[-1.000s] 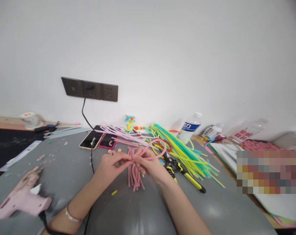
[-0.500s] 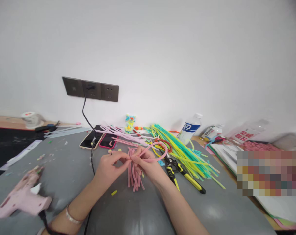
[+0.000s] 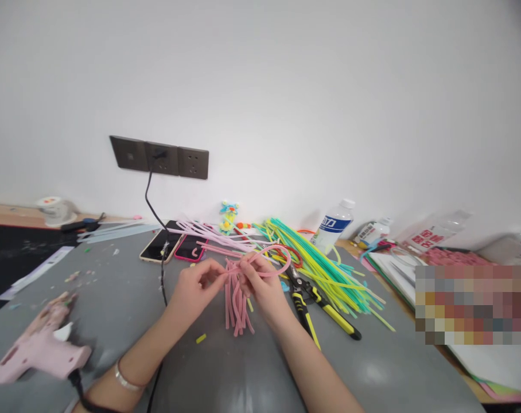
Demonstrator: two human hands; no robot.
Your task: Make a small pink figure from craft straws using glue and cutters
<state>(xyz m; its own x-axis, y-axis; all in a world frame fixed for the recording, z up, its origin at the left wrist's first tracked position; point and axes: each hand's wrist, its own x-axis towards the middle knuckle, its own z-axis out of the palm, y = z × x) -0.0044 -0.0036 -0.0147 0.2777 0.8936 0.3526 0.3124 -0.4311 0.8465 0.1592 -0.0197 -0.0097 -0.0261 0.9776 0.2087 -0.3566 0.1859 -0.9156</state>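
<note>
My left hand [image 3: 195, 289] and my right hand [image 3: 260, 289] meet over a grey table [image 3: 114, 298]. Both pinch the top of a bundle of short pink pipe cleaners [image 3: 237, 310] that hangs down and fans out on the table. A longer pink pipe cleaner [image 3: 273, 258] loops from my right fingers up and to the right, round the bundle's top. A bracelet sits on my left wrist.
Yellow-handled pliers [image 3: 318, 304] lie right of my hands. A heap of green and yellow pipe cleaners [image 3: 325, 264], two phones [image 3: 174, 245], a water bottle [image 3: 334, 225], a pink glue gun [image 3: 37, 347] with its cord, wall sockets [image 3: 159, 156] and paper sheets [image 3: 493, 355] surround them.
Both hands have shifted slightly up and away with the bundle. The pink loop has turned a little and its end now lies closer to my right fingers.
</note>
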